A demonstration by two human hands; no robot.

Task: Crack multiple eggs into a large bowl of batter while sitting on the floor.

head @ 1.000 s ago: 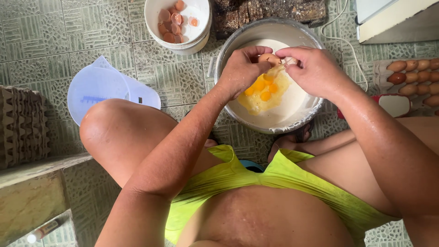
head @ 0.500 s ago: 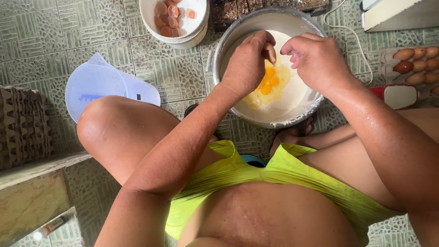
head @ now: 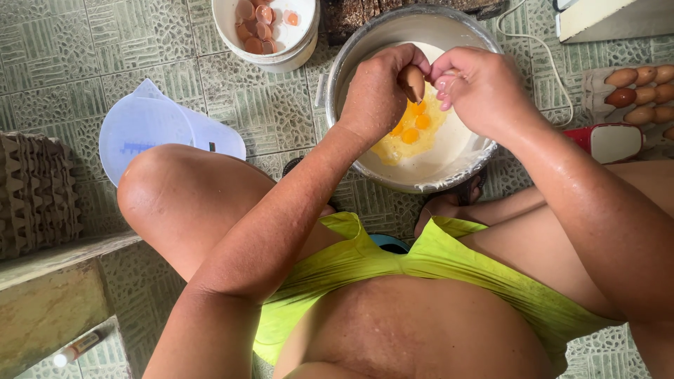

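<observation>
A metal bowl [head: 351, 63] stands on the tiled floor between my legs. It holds white batter with several egg yolks [head: 414, 126] on top. Over the bowl my left hand [head: 379, 91] grips a brown eggshell half [head: 413, 82], its broken side turned down. My right hand [head: 477, 88] hovers just to the right of it with fingers curled; a bit of shell seems pinched at the fingertips, though I cannot tell for sure.
A white tub [head: 281, 52] with broken eggshells [head: 254, 28] sits at the back. A pale blue kitchen scale [head: 154, 130] lies left of my knee, stacked egg cartons [head: 35, 193] at far left. A tray of brown eggs [head: 639, 88] and a red-and-white object [head: 604, 140] lie right.
The egg was pulled apart over the bowl and its contents dropped in. My hands have drawn slightly apart, the left one keeping a shell half.
</observation>
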